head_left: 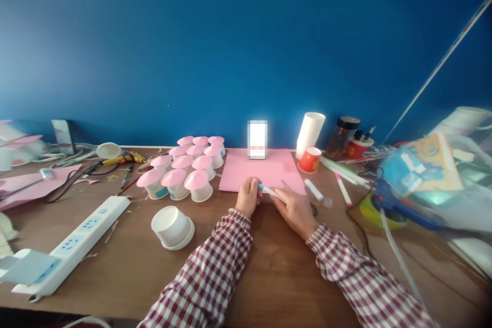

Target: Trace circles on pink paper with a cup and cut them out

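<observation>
My left hand (pixel 248 198) is closed in a pinch on the blue end of a slim white marker pen (pixel 267 190). My right hand (pixel 295 209) grips the pen's white barrel from the other side. The pen is held above the front edge of a pink paper sheet (pixel 255 171) lying on the table. By my right hand a thin grey pointed blade (pixel 285 184) shows on the paper; the rest of it is hidden under the hand. A short white cylinder (pixel 314 189) lies to the right of the paper.
Several paper cups with pink cone tops (pixel 183 162) stand left of the paper. Closer are stacked white cups (pixel 172 226) and a power strip (pixel 79 241). A phone (pixel 257 139), a red cup (pixel 309 160) and a blue glue gun (pixel 403 207) are also about.
</observation>
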Tool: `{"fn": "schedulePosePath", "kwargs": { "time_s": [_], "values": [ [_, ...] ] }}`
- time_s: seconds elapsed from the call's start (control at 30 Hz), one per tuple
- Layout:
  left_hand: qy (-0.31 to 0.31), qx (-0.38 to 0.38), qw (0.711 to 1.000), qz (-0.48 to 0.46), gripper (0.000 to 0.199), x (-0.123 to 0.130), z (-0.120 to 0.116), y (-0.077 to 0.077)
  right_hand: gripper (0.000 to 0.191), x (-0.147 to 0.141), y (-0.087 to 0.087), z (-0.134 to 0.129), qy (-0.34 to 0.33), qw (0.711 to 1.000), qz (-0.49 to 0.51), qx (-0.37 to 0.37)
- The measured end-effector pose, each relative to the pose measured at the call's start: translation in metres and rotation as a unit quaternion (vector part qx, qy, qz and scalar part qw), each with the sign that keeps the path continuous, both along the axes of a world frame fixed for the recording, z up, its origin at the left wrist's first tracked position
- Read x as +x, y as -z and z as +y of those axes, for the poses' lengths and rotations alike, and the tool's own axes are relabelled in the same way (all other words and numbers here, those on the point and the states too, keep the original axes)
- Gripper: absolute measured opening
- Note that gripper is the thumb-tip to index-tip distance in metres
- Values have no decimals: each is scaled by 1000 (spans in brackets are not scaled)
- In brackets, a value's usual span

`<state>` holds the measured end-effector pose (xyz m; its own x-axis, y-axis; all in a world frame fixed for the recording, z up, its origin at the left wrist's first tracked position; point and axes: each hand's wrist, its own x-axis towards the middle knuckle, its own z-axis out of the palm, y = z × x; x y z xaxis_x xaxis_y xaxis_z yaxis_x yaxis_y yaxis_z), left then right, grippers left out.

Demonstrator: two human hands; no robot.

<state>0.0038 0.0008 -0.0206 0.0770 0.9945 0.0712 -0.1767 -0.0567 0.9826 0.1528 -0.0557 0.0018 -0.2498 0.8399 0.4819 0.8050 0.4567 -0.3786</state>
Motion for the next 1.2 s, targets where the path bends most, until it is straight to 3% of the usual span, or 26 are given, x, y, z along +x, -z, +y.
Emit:
{"fn": "schedulePosePath", "kwargs": {
  "time_s": [0.27,0.5,0.8,0.9,1.0,1.1,1.2],
  "values": [
    [14,37,999,32,35,0,-1,2,29,-4,-2,-2,2,999,-32,-9],
    [-4,75,994,78,34,1,-3,2,27,-6,-4,-4,-22,999,18,-20],
    [-20,68,992,108,38,5,-5,8,23,-5,-4,0,-16,999,7,-48],
    [-24,52,993,103,42,6,-7,5,23,3,-11,3,-9,1000,-12,-23],
    [-33,33,995,85,49,5,-7,0,25,27,-22,8,50,998,-32,25],
    [-37,24,996,74,52,5,-7,-2,25,63,-33,14,189,979,-66,34],
    [-30,23,996,81,52,5,-8,-2,23,92,-37,19,313,943,-104,-53]
  ]
}}
